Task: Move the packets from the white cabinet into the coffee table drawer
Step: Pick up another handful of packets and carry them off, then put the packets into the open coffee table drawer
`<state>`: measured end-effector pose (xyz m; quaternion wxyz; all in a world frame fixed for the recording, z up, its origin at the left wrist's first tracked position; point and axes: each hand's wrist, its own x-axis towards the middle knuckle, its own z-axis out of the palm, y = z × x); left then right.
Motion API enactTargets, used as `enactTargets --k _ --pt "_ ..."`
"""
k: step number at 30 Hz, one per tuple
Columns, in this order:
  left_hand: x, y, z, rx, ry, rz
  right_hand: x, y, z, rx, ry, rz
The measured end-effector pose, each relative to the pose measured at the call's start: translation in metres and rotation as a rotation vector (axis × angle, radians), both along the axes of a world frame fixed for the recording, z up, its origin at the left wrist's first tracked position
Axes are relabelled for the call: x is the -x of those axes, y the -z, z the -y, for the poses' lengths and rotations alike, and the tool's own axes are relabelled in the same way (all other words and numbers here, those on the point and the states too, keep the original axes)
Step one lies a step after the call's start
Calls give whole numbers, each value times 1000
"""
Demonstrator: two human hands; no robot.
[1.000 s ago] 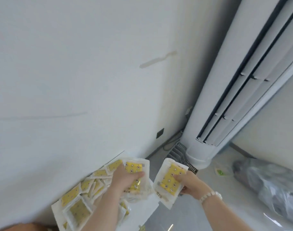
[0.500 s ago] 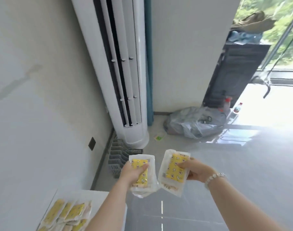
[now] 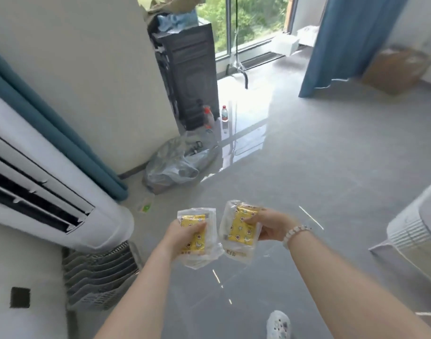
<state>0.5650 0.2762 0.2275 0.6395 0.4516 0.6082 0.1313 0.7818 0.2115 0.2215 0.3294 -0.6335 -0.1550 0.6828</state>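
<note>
I carry yellow packets in two bunches, just below the middle of my view, toward 6 o'clock. My left hand (image 3: 181, 237) grips the left bunch (image 3: 197, 241), thumb over its front. My right hand (image 3: 268, 225) pinches the right bunch (image 3: 237, 234), fingers curled on top. Each bunch has more than one packet; I cannot count them. I cannot see the drawer, so I think I should hold tight, keep both bunches level and watch the floor. At 11 o'clock lies one plastic bag (image 3: 175, 165), at 12 stand one small bottle (image 3: 224, 113) and one spray bottle (image 3: 208, 117), and at 9 is one tall white air cooler (image 3: 50, 187).
</note>
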Motion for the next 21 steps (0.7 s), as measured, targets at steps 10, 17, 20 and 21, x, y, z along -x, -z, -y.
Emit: enactTargets --k 10,17,20,21 --pt "-197 -4 18 -26 373 -69 -153 14 88 3 351 -67" --pt "-322 -5 58 -47 630 -97 -236 27 167 -15 624 -92" --pt "-362 -2 81 -47 754 -129 -251 33 202 -4 747 -105" --pt "-374 -1 89 -48 793 -134 -254 35 212 -5 781 -110"
